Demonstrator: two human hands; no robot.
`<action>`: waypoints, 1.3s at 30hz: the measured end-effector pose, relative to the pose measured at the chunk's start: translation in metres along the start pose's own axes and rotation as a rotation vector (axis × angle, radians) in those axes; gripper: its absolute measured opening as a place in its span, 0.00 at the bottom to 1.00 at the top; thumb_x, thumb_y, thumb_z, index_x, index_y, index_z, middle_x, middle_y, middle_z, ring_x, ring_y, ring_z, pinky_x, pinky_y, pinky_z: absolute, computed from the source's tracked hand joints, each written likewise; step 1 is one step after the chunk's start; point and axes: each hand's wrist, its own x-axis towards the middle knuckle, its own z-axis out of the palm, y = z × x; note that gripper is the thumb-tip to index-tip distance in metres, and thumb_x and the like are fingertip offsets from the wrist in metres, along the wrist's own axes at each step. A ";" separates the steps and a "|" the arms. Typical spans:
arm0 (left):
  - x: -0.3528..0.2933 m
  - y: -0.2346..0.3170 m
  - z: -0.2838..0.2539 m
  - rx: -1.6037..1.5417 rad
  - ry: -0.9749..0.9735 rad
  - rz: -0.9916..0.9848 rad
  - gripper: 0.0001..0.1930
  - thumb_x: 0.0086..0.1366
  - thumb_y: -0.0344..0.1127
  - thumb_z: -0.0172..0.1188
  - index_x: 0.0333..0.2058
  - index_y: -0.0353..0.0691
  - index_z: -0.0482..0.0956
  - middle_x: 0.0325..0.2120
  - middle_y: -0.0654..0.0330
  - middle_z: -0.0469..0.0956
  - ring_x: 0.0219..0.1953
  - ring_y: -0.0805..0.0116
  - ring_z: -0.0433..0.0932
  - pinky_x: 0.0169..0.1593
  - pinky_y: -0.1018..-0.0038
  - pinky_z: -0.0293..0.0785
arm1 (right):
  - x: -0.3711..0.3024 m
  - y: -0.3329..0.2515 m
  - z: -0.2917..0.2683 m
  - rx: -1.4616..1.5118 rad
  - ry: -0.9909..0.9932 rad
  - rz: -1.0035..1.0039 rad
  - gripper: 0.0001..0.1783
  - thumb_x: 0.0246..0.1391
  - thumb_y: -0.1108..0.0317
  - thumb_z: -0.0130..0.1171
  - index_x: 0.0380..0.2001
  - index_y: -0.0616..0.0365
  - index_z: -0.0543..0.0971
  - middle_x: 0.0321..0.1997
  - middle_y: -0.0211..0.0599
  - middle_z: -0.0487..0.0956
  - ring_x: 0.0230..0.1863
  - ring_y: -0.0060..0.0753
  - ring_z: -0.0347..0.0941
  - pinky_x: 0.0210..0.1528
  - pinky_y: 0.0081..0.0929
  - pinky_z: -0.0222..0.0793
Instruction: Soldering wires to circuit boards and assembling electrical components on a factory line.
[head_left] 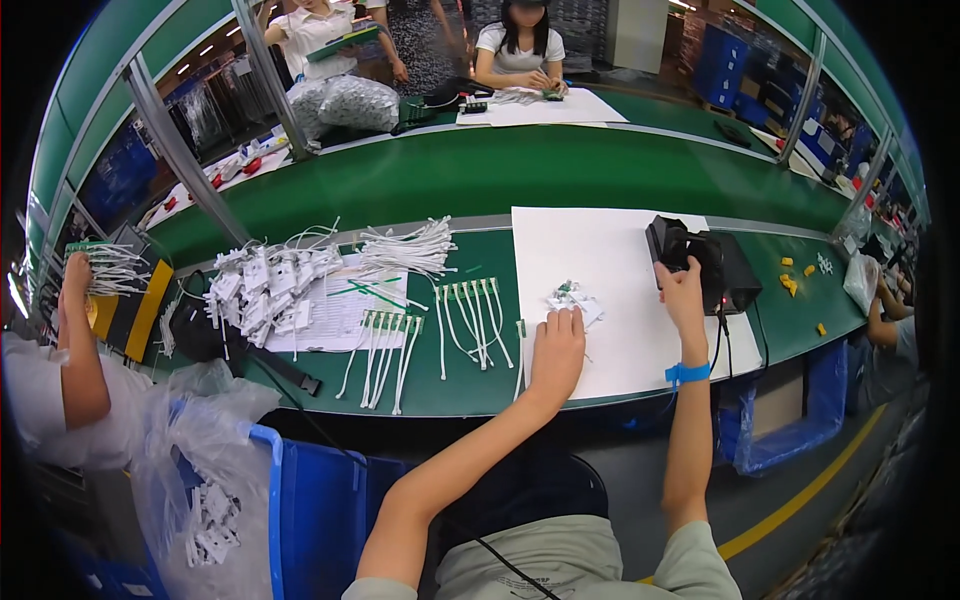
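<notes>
My left hand (pixel 556 352) lies flat on a white sheet of paper (pixel 600 250) on the green bench, its fingertips touching a small pile of white tagged parts (pixel 572 297). My right hand (pixel 682 290) reaches up to a black box-shaped device (pixel 715 262) at the sheet's right edge and grips its front part. A blue strap (pixel 686 373) circles my right wrist, with a dark cable running down from the device beside it.
Left of the sheet lie rows of white cables with green ends (pixel 475 315), a bundle of white cables (pixel 410 248) and a heap of white tags (pixel 260 285). A blue bin (pixel 300 500) with a plastic bag stands below. Other people work at left, right and across.
</notes>
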 end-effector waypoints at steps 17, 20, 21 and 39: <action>0.003 -0.001 0.007 -0.011 -0.027 0.006 0.17 0.65 0.28 0.54 0.52 0.31 0.78 0.40 0.48 0.75 0.45 0.50 0.75 0.45 0.59 0.73 | -0.222 0.146 0.088 0.854 -0.527 0.958 0.22 0.65 0.59 0.60 0.55 0.63 0.79 0.48 0.38 0.85 0.44 0.30 0.81 0.45 0.31 0.79; 0.004 -0.002 0.004 -0.011 -0.004 0.039 0.18 0.64 0.32 0.62 0.51 0.31 0.78 0.40 0.47 0.75 0.45 0.48 0.74 0.44 0.58 0.75 | -0.174 0.158 0.135 1.191 -0.371 0.264 0.38 0.70 0.43 0.46 0.72 0.57 0.62 0.76 0.44 0.62 0.73 0.47 0.61 0.73 0.47 0.58; 0.004 -0.002 0.003 -0.014 0.002 0.058 0.17 0.64 0.32 0.62 0.51 0.32 0.79 0.40 0.47 0.75 0.46 0.48 0.74 0.44 0.57 0.76 | -0.169 0.150 0.140 1.762 -0.309 0.490 0.43 0.69 0.36 0.39 0.75 0.56 0.58 0.78 0.45 0.59 0.76 0.50 0.56 0.77 0.51 0.51; 0.029 -0.021 -0.002 0.267 -0.252 0.265 0.20 0.73 0.39 0.53 0.55 0.33 0.80 0.41 0.38 0.78 0.44 0.39 0.78 0.49 0.52 0.74 | -0.120 0.228 0.359 2.001 -0.238 0.667 0.23 0.68 0.48 0.51 0.50 0.55 0.81 0.48 0.41 0.84 0.46 0.38 0.81 0.47 0.38 0.78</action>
